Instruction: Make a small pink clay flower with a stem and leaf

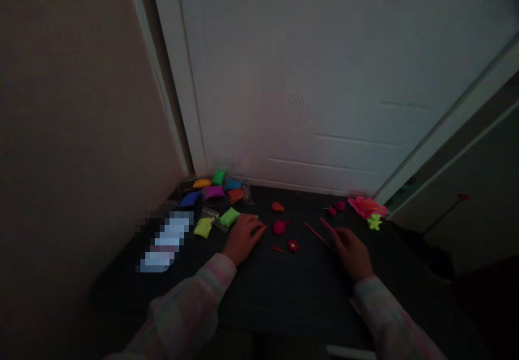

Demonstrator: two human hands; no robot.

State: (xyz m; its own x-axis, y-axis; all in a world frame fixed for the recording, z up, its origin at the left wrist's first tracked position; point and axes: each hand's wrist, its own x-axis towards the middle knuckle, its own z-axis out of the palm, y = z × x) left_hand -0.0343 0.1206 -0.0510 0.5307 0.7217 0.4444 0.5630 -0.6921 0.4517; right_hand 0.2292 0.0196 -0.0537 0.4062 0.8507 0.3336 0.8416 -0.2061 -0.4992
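My right hand [352,252] is closed round a slim pink stick [326,226], whose tip points away from me. A second thin pink stick [317,234] lies just left of it, its near end close to my fingers. My left hand [243,238] rests on the table with curved fingers and a gap between thumb and forefinger; I make out nothing in it. Between my hands are a pink clay lump with a narrow tip [279,227], an orange clay piece [278,207], a small dark-red flower with a pale centre [292,245] and a short orange-brown strip [278,249].
Several coloured clay packets [213,192] lie at the back left, with a green packet [230,217] beside my left hand. A blurred pale item [168,241] is farther left. Pink balls [336,208], a pink flower [368,207] and a yellow-green bear shape [374,221] sit back right. A white panel [284,133] borders the dark table.
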